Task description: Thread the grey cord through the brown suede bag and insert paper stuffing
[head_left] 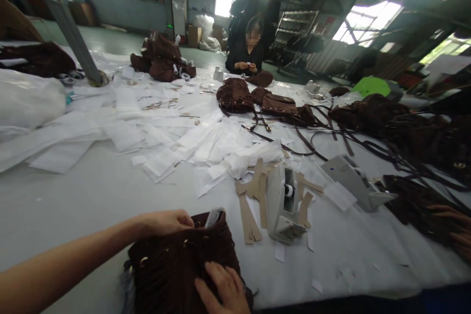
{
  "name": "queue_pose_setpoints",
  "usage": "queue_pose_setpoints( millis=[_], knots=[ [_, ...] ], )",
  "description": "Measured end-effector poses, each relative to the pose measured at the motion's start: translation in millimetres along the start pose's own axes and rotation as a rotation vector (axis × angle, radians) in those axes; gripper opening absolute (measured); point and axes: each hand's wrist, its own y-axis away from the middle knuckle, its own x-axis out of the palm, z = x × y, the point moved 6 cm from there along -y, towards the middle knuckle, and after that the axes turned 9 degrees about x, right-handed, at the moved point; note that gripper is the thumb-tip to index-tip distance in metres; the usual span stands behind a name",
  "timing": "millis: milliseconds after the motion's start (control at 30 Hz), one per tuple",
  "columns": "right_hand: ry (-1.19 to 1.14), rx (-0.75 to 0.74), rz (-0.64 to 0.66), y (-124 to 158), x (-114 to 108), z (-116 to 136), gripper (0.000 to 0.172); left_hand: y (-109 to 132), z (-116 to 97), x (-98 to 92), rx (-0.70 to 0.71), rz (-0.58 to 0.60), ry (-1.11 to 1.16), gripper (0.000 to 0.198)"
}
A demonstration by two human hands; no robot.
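Note:
A dark brown fringed bag (172,270) with gold eyelets lies at the near edge of the table, below me. My left hand (167,223) is closed at its upper rim, the fingertips partly hidden behind the edge of the opening. Clear plastic wrap (214,217) pokes out of the opening to the right of that hand. My right hand (225,288) rests on the bag's fringed front, fingers apart and lying over the fringe. Beyond the bag's right side stands a grey tape dispenser (274,206) among strips of tan card (248,218).
A second tape dispenser (353,181) lies farther right. White paper sheets (162,152) spread across the table's middle. More brown bags (235,95) and straps lie beyond and along the right. A co-worker (243,56) sits across the table. A metal post (75,29) rises at left.

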Motion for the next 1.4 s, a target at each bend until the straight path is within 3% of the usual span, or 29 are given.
queue_pose_setpoints(
  millis=[100, 200, 267, 400, 500, 633, 700, 833, 933, 1000, 1067, 1200, 1267, 1400],
  knots=[
    [0.049, -0.06, 0.023, 17, 13, -9, 0.03, 38, -12, -8.9, 0.037, -0.062, -0.028, 0.055],
    [0.073, -0.077, 0.031, 22, 18, -12, 0.029, 67, -19, 0.8, 0.136, -0.109, -0.131, 0.041],
    [0.066, -0.048, 0.017, 27, 23, -13, 0.029, 74, -15, 8.4, 0.157, -0.182, -0.209, 0.034],
    [0.04, 0.024, -0.023, 39, 35, -17, 0.029, 69, -13, 10.2, 0.175, -0.297, -0.304, 0.029],
    [0.109, -0.028, 0.015, 35, 37, -13, 0.032, 68, -35, -0.5, 0.229, -0.288, -0.342, 0.028],
    [0.167, -0.077, 0.07, 11, 33, -5, 0.038, 68, -58, -23.1, 0.276, -0.257, -0.562, 0.032],
    [0.168, -0.071, 0.066, -2, 35, 0, 0.037, 62, -49, -34.4, 0.305, -0.279, -0.687, 0.034],
    [0.133, 0.017, 0.027, -17, 45, 4, 0.037, 45, -10, -56.2, 0.302, -0.436, -0.823, 0.035],
    [0.091, 0.044, 0.073, -16, 54, 4, 0.049, 50, -9, -58.9, 0.34, -0.581, -0.847, 0.029],
    [0.066, 0.061, 0.094, -12, 57, 2, 0.051, 65, -25, -53.0, 0.384, -0.768, -0.794, 0.029],
    [0.04, 0.085, 0.083, -5, 59, -1, 0.044, 74, -30, -37.7, 0.32, -0.841, -0.577, 0.038],
    [-0.03, 0.083, -0.014, 8, 63, -2, 0.032, 50, -3, 26.9, 0.026, -0.43, -0.022, 0.048],
    [-0.103, 0.032, -0.073, 14, 62, 1, 0.031, 39, 1, 38.5, 0.06, -0.456, -0.05, 0.039],
    [-0.261, 0.093, -0.134, 9, 48, -1, 0.036, 30, -8, 31.8, 0.207, -0.668, -0.205, 0.023]
  ],
)
